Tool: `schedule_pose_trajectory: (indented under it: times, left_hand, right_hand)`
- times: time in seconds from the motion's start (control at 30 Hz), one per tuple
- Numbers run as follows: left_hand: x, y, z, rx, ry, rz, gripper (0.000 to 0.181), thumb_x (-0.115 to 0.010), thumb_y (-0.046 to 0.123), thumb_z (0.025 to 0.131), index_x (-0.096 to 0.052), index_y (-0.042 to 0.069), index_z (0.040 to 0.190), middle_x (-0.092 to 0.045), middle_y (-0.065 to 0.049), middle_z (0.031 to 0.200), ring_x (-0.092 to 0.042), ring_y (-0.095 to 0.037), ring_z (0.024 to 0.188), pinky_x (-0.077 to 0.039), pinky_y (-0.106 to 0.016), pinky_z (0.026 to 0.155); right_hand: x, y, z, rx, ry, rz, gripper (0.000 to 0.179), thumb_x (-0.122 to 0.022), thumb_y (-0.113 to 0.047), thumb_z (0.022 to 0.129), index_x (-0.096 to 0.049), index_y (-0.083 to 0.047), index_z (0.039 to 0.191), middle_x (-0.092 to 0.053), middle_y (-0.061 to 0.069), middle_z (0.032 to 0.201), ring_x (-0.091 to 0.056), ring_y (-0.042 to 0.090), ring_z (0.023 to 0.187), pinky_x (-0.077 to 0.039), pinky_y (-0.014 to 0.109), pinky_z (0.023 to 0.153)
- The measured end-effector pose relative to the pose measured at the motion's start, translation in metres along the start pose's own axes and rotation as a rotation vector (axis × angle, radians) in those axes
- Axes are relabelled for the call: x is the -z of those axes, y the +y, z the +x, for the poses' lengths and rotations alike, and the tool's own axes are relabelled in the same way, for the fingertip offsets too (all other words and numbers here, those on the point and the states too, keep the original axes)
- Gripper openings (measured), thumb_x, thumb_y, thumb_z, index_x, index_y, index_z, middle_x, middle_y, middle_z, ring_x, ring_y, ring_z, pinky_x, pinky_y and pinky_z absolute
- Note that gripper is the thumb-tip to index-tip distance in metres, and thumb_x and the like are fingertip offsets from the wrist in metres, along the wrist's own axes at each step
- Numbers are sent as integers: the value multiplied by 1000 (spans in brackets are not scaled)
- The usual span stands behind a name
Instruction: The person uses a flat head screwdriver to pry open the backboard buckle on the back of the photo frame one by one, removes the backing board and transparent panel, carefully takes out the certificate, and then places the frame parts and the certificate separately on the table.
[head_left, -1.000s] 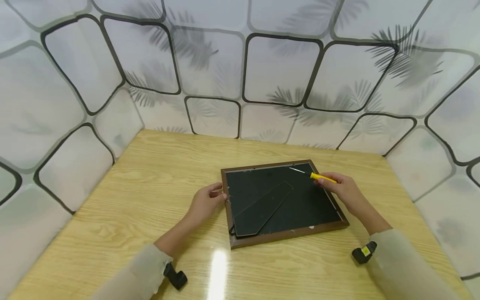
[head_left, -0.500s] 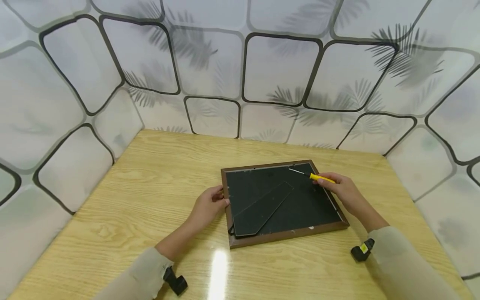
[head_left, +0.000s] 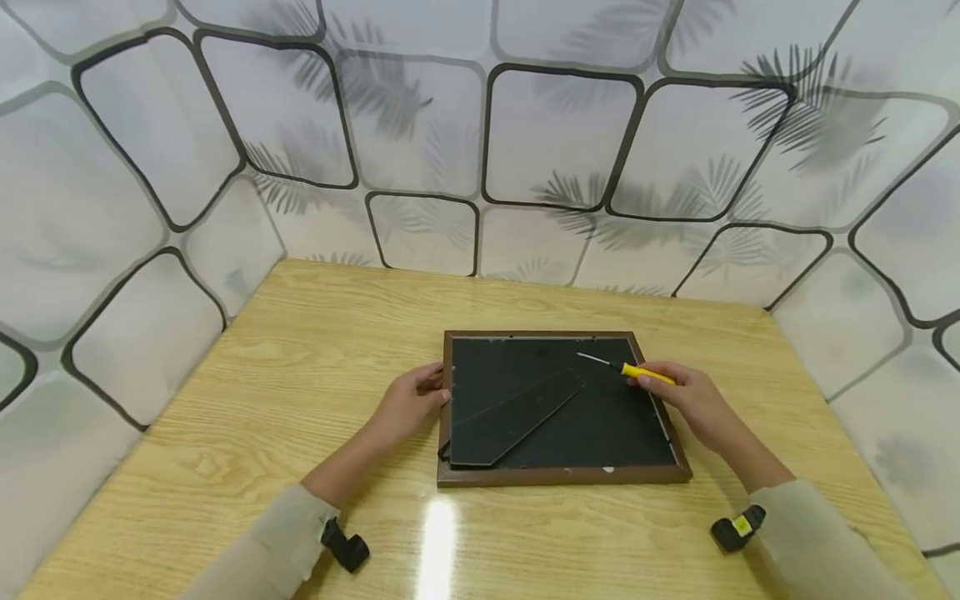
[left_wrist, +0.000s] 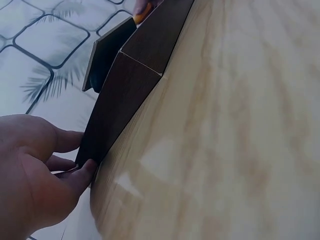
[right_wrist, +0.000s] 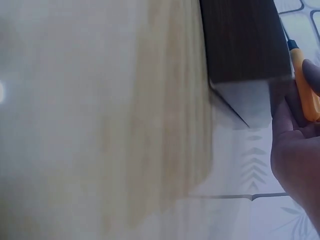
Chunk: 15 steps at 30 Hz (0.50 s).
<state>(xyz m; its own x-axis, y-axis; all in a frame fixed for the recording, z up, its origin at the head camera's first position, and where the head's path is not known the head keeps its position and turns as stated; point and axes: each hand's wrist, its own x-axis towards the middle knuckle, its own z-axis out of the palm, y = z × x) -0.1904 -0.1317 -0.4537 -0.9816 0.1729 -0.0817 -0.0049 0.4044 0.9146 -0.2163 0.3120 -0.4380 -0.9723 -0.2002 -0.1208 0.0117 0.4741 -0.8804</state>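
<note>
A picture frame [head_left: 555, 477] with a brown wooden border lies back side up on the table. On its black backing [head_left: 615, 425] is a slanting black stand leg [head_left: 510, 421]. My left hand [head_left: 405, 406] holds the frame's left side between thumb and fingers, also seen with the dark border [left_wrist: 117, 100] in the left wrist view. At the frame's right side, my right hand [head_left: 692, 404] grips a screwdriver [head_left: 647, 373] by its yellow handle. The metal shaft points left over the backing; whether its tip touches cannot be told. In the right wrist view, the orange-looking handle [right_wrist: 306, 90] is partly cut off.
The frame rests on a light wood-grain table [head_left: 322, 333]. A patterned wall covering [head_left: 420, 133] with leaf and stone outlines rises behind the table and at both sides. A bright light reflection shows on the tabletop near the front.
The frame has turned slightly clockwise, its right side coming nearer to me, so its long edges now lie nearly level. Both hands moved with it, and the screwdriver shifted slightly toward me.
</note>
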Motion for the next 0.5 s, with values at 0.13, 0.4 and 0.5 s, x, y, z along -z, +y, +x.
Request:
schedule_pose_trajectory:
  times: [0.13,0.4,0.5]
  left_hand:
    - [5,-1,4,-18,-22,30,57,-64,10,99,-44,4,152,-59,-19,139,-57,-35,128,-52,-45,100]
    - [8,-2,10,-23,-48,52,57,-63,13,100,-43,4,152,-59,-20,139,-55,-35,130,-51,-46,101]
    - [8,-1,9,-27,-55,48,56,-63,12,100,-43,3,152,-58,-20,140,-55,-36,130,-51,-47,101]
  right_hand:
    - [-2,-1,-8,-9,-5,-15,52,-60,-42,101,-61,0,133,-72,-10,113,-58,3,107,-47,13,89]
    - [-6,-1,-18,-15,2,-42,50,-59,-42,101,-62,-2,132,-72,-4,117,-57,5,107,-47,14,89]
    - [-6,-1,-18,-20,7,-71,52,-59,-44,101,-62,-3,134,-72,0,120,-56,6,108,-47,14,89]
